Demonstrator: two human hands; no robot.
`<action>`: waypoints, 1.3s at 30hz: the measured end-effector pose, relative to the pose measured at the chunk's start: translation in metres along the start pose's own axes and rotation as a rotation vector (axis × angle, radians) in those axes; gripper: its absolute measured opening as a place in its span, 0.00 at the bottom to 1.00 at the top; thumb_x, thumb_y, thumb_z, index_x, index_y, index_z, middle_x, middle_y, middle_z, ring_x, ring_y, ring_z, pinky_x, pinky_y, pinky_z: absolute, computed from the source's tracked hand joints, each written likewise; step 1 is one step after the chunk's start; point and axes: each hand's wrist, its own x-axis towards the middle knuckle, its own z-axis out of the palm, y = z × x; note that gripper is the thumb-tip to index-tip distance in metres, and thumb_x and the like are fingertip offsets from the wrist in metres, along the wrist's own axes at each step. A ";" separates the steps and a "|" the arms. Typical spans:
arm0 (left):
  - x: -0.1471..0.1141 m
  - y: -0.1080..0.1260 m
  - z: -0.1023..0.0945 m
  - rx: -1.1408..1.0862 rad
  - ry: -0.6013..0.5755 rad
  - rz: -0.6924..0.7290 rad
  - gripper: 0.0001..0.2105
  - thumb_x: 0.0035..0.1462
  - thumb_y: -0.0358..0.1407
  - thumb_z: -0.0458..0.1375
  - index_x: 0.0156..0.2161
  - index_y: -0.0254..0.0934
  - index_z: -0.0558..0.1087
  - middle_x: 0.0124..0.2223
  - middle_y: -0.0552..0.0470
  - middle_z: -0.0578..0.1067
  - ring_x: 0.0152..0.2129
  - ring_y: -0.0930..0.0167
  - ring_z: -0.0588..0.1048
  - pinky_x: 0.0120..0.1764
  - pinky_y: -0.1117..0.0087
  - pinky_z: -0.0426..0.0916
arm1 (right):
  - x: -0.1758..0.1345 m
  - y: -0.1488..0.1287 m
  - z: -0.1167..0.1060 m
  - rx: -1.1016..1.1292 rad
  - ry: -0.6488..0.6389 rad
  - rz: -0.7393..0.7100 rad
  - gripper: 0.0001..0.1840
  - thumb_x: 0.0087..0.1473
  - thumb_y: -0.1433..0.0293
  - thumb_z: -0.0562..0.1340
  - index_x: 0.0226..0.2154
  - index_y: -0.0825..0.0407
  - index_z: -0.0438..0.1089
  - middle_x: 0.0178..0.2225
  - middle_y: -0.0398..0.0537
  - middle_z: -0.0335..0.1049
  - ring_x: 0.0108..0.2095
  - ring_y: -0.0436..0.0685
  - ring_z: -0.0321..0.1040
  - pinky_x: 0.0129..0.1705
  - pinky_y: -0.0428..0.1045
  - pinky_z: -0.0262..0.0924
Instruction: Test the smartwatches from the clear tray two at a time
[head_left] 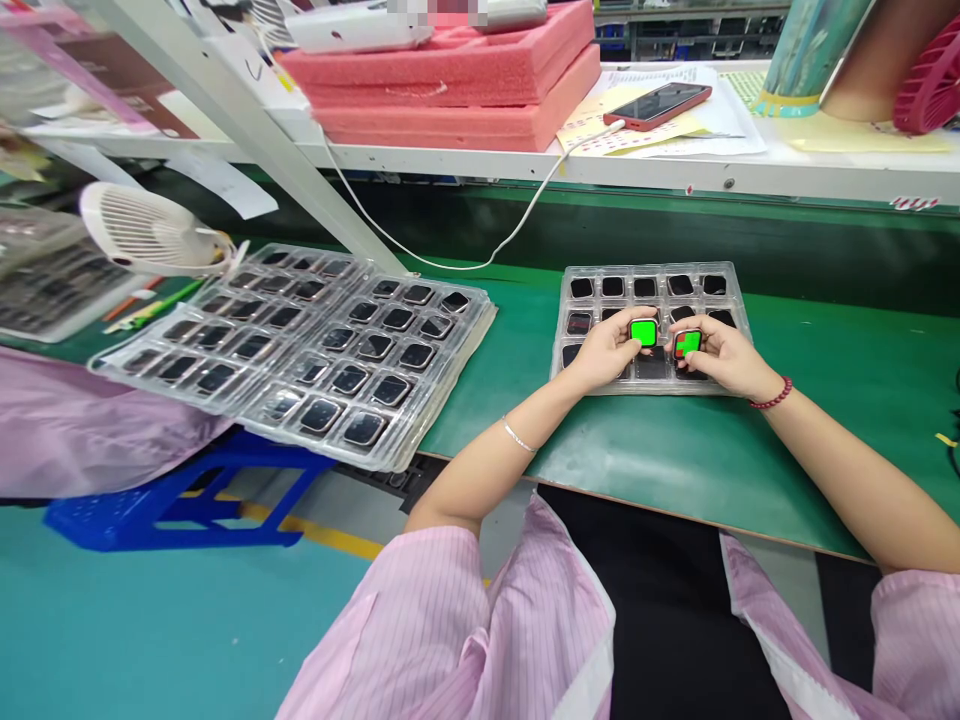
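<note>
My left hand (pixel 604 352) pinches a smartwatch (pixel 643 333) whose lit screen is solid green. Close beside it, my right hand (pixel 731 358) grips another smartwatch (pixel 688 344), its screen showing green with red blocks. Both are held above a clear plastic tray (pixel 652 386) on the green bench, with dark-screened square watches sitting in its pockets. My hands and the held watches hide part of the tray's lower rows.
To the left, more clear trays (pixel 420 420) hold rows of dark watches. A white fan (pixel 146 228) stands behind them. The shelf carries pink foam (pixel 450 100) and a phone (pixel 660 105), whose white cable hangs down. A blue stool (pixel 180 500) is below, near another person's pink sleeve (pixel 97 425).
</note>
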 end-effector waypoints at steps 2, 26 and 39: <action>0.000 0.001 0.001 -0.011 0.005 -0.012 0.27 0.53 0.30 0.60 0.60 0.35 0.70 0.63 0.40 0.74 0.56 0.60 0.77 0.52 0.61 0.78 | 0.000 0.000 0.000 -0.006 0.005 0.002 0.20 0.49 0.69 0.70 0.47 0.48 0.72 0.39 0.47 0.79 0.34 0.55 0.75 0.38 0.52 0.74; -0.001 0.007 0.004 -0.001 0.039 -0.041 0.28 0.48 0.27 0.59 0.57 0.35 0.72 0.57 0.43 0.77 0.45 0.67 0.78 0.51 0.62 0.78 | -0.001 -0.002 0.000 0.023 0.024 0.076 0.11 0.54 0.62 0.71 0.38 0.49 0.75 0.31 0.47 0.78 0.29 0.54 0.73 0.29 0.49 0.71; -0.001 0.010 0.003 0.055 0.036 -0.021 0.22 0.53 0.30 0.61 0.55 0.34 0.73 0.51 0.43 0.79 0.43 0.67 0.79 0.49 0.64 0.75 | 0.000 0.006 -0.002 -0.018 -0.012 -0.005 0.21 0.52 0.70 0.67 0.50 0.48 0.72 0.43 0.49 0.80 0.35 0.57 0.80 0.38 0.53 0.77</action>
